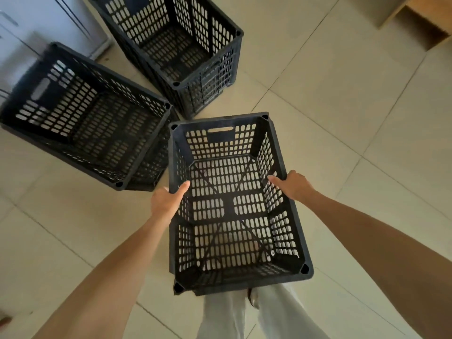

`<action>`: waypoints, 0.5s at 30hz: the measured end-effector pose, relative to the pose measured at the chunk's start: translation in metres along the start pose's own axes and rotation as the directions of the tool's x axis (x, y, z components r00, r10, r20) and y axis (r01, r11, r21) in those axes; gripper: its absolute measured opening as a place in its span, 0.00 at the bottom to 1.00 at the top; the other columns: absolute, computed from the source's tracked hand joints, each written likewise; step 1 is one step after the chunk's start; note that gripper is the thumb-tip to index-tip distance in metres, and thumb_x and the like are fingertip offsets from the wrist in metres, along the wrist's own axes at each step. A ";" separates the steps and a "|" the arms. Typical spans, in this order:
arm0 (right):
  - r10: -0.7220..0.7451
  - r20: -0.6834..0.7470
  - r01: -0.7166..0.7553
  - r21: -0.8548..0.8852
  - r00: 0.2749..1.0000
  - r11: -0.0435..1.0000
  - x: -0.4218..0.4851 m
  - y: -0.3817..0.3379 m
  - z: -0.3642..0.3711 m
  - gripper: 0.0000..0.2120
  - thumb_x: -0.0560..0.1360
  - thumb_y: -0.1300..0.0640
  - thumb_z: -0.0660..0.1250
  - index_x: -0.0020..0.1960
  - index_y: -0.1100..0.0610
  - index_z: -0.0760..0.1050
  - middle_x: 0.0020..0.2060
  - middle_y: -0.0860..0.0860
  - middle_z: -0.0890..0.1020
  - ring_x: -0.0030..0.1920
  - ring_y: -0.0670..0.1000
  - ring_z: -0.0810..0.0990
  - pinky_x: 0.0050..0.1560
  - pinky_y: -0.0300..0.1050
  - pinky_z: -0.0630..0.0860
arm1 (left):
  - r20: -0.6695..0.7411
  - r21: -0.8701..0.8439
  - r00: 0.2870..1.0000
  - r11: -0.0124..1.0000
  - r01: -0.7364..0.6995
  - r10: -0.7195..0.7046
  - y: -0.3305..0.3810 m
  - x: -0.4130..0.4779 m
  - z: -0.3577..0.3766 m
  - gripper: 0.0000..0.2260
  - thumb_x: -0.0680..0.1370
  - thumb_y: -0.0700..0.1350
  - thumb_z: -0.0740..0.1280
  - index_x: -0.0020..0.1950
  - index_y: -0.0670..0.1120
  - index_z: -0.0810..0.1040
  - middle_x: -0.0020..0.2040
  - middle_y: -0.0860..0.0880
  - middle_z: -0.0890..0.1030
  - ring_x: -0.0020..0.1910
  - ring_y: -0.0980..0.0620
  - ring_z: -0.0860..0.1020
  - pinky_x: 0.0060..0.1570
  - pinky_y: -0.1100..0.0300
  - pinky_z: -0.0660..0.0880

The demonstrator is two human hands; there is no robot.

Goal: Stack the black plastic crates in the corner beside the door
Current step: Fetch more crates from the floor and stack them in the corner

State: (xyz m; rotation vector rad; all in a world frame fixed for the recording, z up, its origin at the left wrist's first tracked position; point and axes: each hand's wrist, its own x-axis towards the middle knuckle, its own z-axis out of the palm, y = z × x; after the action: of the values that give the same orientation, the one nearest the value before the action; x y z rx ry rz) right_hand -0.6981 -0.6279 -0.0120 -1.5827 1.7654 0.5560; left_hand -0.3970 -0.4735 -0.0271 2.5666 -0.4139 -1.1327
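I hold a black perforated plastic crate (234,196) in front of my legs, its open top facing me. My left hand (168,200) grips its left long rim, thumb hooked inside. On the right long rim my right hand (293,184) is closed, thumb over the edge. A second black crate (80,118) sits to the left on what looks like another crate beneath it. A third black crate (176,42), which looks like a tall stack, stands further ahead near the top of the view.
The floor (342,118) is pale beige tile. A white cabinet or door panel (36,28) runs along the top left behind the crates. A wooden furniture edge (420,23) shows at the top right. My light trousers (244,316) are below the held crate.
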 end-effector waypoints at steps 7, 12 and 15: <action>0.080 0.046 -0.082 0.055 0.996 0.995 -0.078 0.022 -0.073 0.20 0.77 0.41 0.61 0.47 0.60 0.69 0.42 0.54 0.79 0.33 0.48 0.73 0.35 0.43 0.73 | 0.087 0.017 0.994 0.997 -0.073 0.071 0.061 -0.069 -0.052 0.16 0.74 0.55 0.72 0.48 0.43 0.76 0.37 0.52 0.75 0.50 0.43 0.79 0.41 0.55 0.70; 0.060 0.040 -0.065 0.136 0.997 0.989 -0.143 0.023 -0.148 0.20 0.78 0.46 0.60 0.57 0.63 0.73 0.47 0.55 0.80 0.44 0.54 0.79 0.49 0.48 0.79 | 0.131 -0.020 0.981 0.990 -0.141 0.142 0.131 -0.114 -0.111 0.25 0.75 0.50 0.73 0.68 0.41 0.74 0.63 0.41 0.78 0.62 0.41 0.77 0.62 0.46 0.76; 0.050 -0.004 -0.048 0.151 0.999 0.987 -0.183 0.020 -0.193 0.19 0.79 0.49 0.60 0.60 0.64 0.72 0.47 0.55 0.78 0.44 0.53 0.77 0.45 0.45 0.76 | 0.119 -0.044 0.971 0.978 -0.202 0.206 0.175 -0.142 -0.150 0.16 0.75 0.47 0.73 0.58 0.42 0.76 0.57 0.40 0.80 0.55 0.41 0.80 0.57 0.44 0.79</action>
State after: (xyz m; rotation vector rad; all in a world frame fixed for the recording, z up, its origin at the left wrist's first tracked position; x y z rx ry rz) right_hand -0.7546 -0.6371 0.2487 -1.4430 1.8120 0.4295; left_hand -0.4001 -0.5555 0.2305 2.3700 -0.6670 -1.2134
